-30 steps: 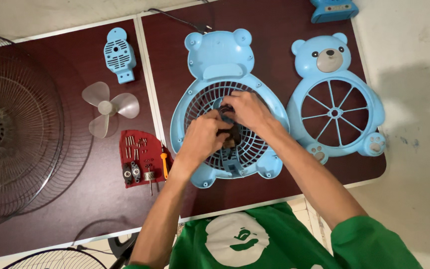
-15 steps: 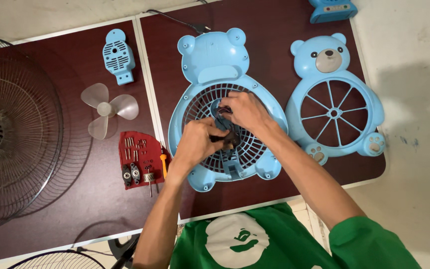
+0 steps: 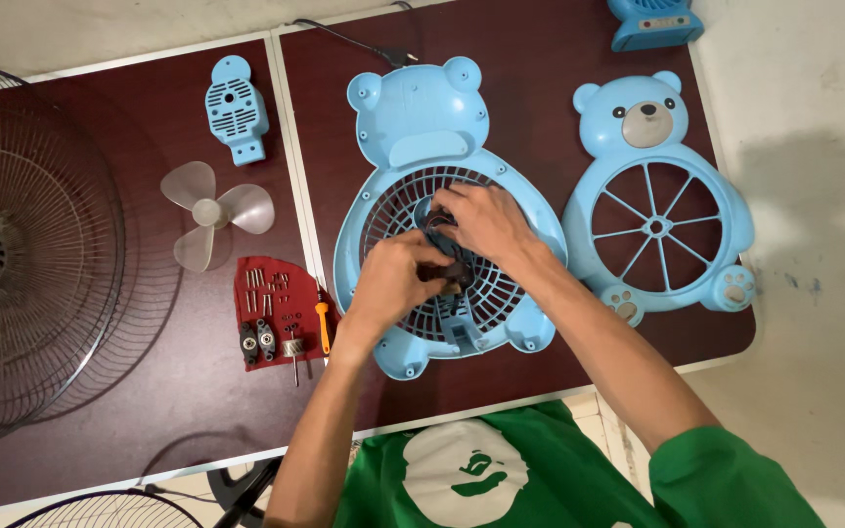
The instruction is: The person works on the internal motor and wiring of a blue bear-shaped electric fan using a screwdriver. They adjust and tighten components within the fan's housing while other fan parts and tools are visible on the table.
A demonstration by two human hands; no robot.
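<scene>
A light blue bear-shaped fan housing [image 3: 413, 117] with a round grille lies on the dark red table [image 3: 530, 59]. Both my hands meet over the grille's centre. My left hand [image 3: 393, 279] and my right hand [image 3: 481, 220] pinch a small dark part with wires [image 3: 452, 256] between them; most of it is hidden by my fingers. The matching bear-shaped front cover [image 3: 652, 196] with spokes lies just right of the housing.
A clear three-blade propeller [image 3: 209, 210] and a small blue motor cover [image 3: 235, 108] lie to the left. A red tray [image 3: 281, 313] holds screws, small parts and an orange-handled screwdriver. A large wire fan guard [image 3: 22, 254] fills the far left. A blue gadget [image 3: 652, 22] sits at the top edge.
My hands stay over the grille centre, with the fingers shifting slightly on the dark part. The view has drifted a little.
</scene>
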